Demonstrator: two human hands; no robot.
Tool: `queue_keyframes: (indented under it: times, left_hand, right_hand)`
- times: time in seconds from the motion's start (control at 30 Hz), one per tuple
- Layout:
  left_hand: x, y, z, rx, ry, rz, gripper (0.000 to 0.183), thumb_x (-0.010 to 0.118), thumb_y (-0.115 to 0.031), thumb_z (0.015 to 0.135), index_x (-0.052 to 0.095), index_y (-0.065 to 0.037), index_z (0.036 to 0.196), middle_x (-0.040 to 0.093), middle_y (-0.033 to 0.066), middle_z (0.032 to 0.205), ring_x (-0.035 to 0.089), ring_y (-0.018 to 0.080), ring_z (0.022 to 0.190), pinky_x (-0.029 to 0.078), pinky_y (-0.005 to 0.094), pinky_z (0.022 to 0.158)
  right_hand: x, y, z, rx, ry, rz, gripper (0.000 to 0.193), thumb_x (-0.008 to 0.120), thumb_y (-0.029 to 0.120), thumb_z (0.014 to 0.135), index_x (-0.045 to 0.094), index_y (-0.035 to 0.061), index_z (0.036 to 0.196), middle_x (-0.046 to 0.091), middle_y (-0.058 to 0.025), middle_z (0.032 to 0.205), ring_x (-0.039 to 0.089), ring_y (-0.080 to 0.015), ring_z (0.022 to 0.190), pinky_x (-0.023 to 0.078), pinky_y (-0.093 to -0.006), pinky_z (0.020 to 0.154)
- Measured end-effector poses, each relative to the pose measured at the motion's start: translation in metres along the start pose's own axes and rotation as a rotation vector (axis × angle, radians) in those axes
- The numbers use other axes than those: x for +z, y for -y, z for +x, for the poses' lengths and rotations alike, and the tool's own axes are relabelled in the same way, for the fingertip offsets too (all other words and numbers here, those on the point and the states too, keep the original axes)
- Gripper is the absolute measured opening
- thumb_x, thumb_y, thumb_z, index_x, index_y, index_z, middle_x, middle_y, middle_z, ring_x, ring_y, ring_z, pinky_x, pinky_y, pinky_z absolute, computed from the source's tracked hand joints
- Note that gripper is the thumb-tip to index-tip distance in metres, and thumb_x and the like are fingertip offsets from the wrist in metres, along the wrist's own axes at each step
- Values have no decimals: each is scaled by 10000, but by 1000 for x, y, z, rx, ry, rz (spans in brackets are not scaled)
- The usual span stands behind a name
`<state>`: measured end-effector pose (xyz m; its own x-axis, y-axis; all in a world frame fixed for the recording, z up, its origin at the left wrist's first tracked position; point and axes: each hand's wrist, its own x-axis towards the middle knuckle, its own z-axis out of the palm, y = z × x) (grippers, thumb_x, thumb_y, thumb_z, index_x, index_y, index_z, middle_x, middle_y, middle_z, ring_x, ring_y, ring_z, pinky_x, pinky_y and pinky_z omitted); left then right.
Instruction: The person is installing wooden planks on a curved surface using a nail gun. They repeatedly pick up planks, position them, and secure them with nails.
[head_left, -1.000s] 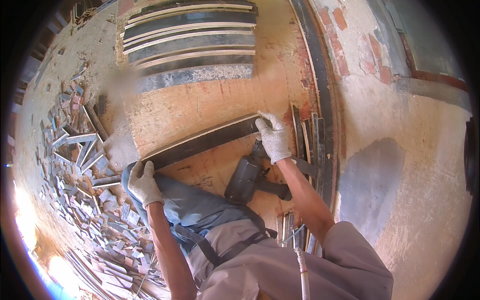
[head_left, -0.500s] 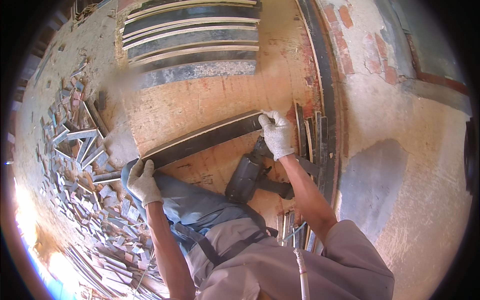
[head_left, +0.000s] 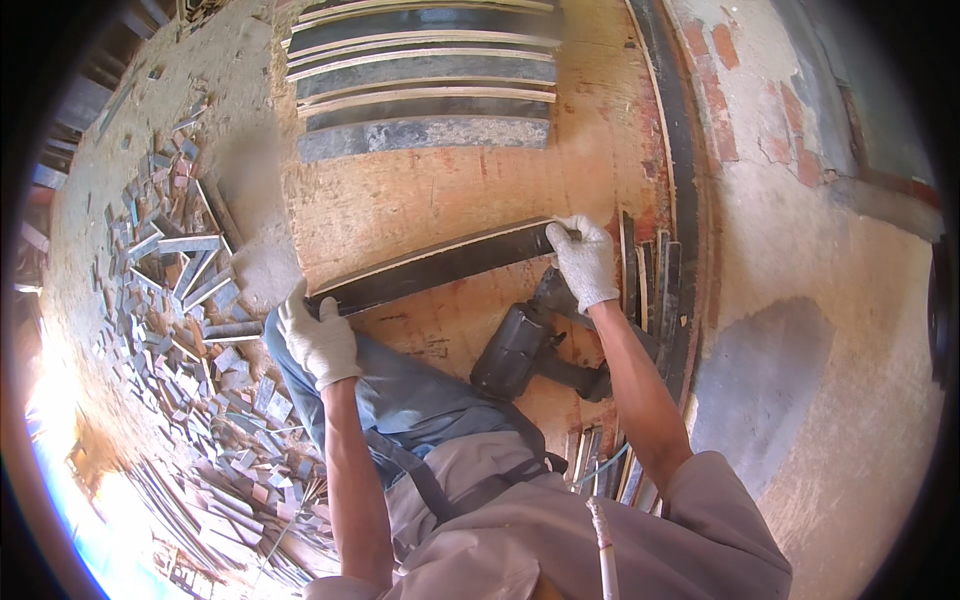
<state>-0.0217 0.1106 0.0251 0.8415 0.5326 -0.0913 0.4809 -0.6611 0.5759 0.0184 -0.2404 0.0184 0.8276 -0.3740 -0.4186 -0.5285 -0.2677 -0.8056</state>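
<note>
Fingers (head_left: pixel 566 228) of the gloved right hand (head_left: pixel 588 267) pinching one end of a long black strip (head_left: pixel 440 270), gloved left hand (head_left: pixel 322 342) gripping the other end, strip just past the black power tool (head_left: pixel 508 350), more strips (head_left: pixel 430 70) farther past it, scraps (head_left: pixel 208 290) left of it.

"How's the light on your feed?"

"Bright; I get strong light at lower left, burnt to white with a blue fringe. The upper right falls dim."

"Focus?"

"I see the held strip (head_left: pixel 440 267) clearly, but a hazy smudge veils the floor (head_left: pixel 250 180) at upper left."

"Distortion?"

"The long dark edging (head_left: pixel 686 170) bows, and black rounds off my corners."
</note>
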Motion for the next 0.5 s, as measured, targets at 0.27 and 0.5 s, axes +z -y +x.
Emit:
queue_keyframes:
  times: [0.27, 0.5]
  left_hand:
    - [60, -74, -17, 462, 303, -4, 212, 750, -329, 839, 783, -132, 912, 746, 53, 924, 660, 272, 1013, 313, 481, 1164]
    - [63, -88, -19, 392, 278, -13, 149, 790, -286, 802, 778, -142, 835, 721, 37, 798, 636, 251, 892, 400, 420, 1032]
  right_hand:
    - [7, 1, 5, -101, -75, -152, 151, 760, 157, 866, 737, 15, 916, 735, -100, 763, 672, -156, 664, 515, -324, 638]
    - [-3, -6, 1, -201, -63, -201, 241, 735, 146, 887, 684, 23, 1088, 713, -154, 883, 689, -238, 726, 530, -366, 658]
